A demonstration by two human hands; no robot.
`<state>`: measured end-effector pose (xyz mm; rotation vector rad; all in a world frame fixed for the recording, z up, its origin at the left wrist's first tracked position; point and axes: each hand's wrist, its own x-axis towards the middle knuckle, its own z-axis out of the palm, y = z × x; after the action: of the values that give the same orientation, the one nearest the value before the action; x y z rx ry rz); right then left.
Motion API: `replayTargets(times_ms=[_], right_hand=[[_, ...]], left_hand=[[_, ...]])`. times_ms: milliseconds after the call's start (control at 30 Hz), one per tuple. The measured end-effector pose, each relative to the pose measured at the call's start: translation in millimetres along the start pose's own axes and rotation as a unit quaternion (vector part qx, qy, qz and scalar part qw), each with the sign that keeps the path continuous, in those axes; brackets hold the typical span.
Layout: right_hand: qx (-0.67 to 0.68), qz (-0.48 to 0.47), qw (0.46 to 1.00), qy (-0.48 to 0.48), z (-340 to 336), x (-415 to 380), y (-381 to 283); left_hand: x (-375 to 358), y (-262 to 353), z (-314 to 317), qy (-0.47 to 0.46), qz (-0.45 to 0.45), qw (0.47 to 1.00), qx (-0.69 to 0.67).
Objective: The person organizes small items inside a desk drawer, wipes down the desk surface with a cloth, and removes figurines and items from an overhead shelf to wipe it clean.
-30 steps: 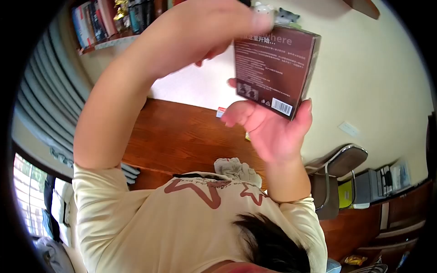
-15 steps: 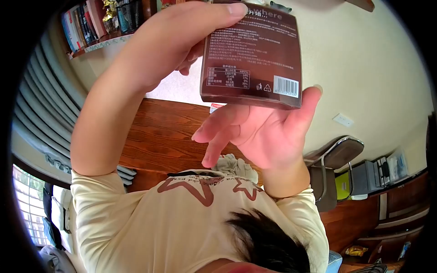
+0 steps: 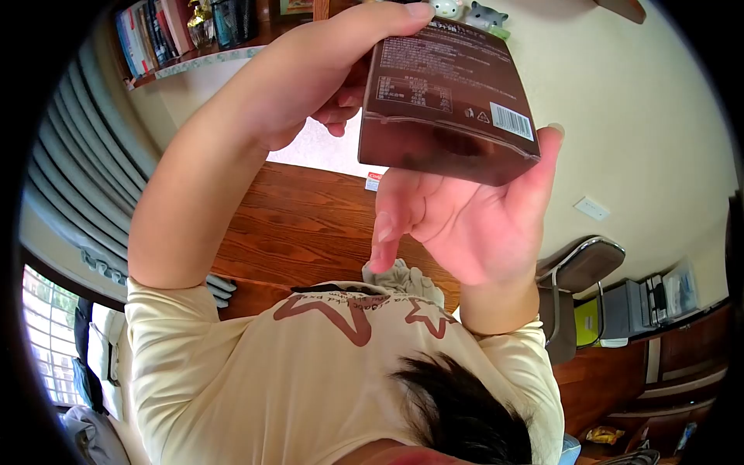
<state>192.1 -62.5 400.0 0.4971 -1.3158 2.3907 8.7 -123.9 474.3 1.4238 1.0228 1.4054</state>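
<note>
My left hand (image 3: 325, 66) is closed round the upper left side of a dark brown cardboard box (image 3: 457, 85), thumb on its top edge. Printed on the face towards me are small light text, a nutrition table and a white barcode. The box tilts so that its glossy narrow end also shows. Just under that end is my right hand (image 3: 484, 221), palm up and open. Its thumb stretches up beside the lower right corner, while its fingers spread loosely downward. Part of the palm is hidden behind the box.
A wooden table (image 3: 310, 225) lies below, with a small red-and-white carton (image 3: 373, 180) on it. Books (image 3: 151, 39) fill a shelf at upper left. Small animal figures (image 3: 484, 15) appear behind the box. A chair (image 3: 585, 267) stands at right, a grey curtain (image 3: 85, 155) at left.
The box has shifted right and tipped, so more of its narrow end shows. My right hand has moved right with it, its fingers hanging closer together. Animal figures now show more behind the box.
</note>
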Motion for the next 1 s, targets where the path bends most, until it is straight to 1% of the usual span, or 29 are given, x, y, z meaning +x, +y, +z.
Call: replayTargets(times_ms=[67, 200, 267, 400, 533, 600, 667, 700, 767, 800, 833, 867, 933, 967, 1000], right_hand=[[0.013, -0.006, 1.0, -0.013, -1, 0, 0], [0.025, 0.001, 1.0, -0.003, 0, -1, -1], [0.023, 0.004, 1.0, -0.001, -2, 0, -1], [0.021, 0.001, 1.0, -0.009, -6, 1, 1], [0.012, 0.024, 1.0, 0.009, -12, 2, 2], [0.01, 0.036, 0.999, 0.016, -16, 3, 4], [-0.025, 0.069, 0.997, 0.018, -21, 4, 7], [-0.024, 0.067, 0.997, 0.018, -28, 4, 10], [-0.111, 0.105, 0.986, 0.067, -57, 0, 20], [-0.141, 0.104, 0.978, 0.113, -75, -4, 27], [-0.169, 0.105, 0.967, 0.158, -94, -8, 34], [-0.222, 0.128, 0.944, 0.21, -111, -13, 38], [-0.361, 0.147, 0.871, 0.3, -150, -31, 62], [-0.439, 0.186, 0.827, 0.298, -191, -49, 86], [-0.569, 0.248, 0.72, 0.31, -211, -69, 106]], left_hand=[[1, 1, 3, 0.012, -0.023, 1.0, -0.01], [1, -1, 5, 0.02, -0.023, 0.999, -0.016], [3, -3, 2, 0.01, -0.054, 0.998, -0.038], [4, -8, -5, -0.007, -0.049, 0.998, -0.031], [5, -34, -13, 0.075, -0.049, 0.994, 0.062], [4, -43, -18, 0.095, -0.052, 0.99, 0.085], [2, -50, -23, 0.106, -0.046, 0.991, 0.073], [1, -55, -26, 0.11, -0.044, 0.991, 0.07], [-5, -73, -46, 0.121, -0.031, 0.988, 0.094], [-8, -81, -59, 0.118, -0.024, 0.987, 0.107], [-14, -91, -66, 0.146, -0.029, 0.982, 0.117], [-19, -105, -75, 0.175, -0.034, 0.976, 0.126], [-31, -153, -111, 0.227, -0.104, 0.945, 0.213], [-41, -182, -128, 0.24, -0.154, 0.928, 0.242], [-50, -223, -157, 0.227, -0.224, 0.892, 0.321]])
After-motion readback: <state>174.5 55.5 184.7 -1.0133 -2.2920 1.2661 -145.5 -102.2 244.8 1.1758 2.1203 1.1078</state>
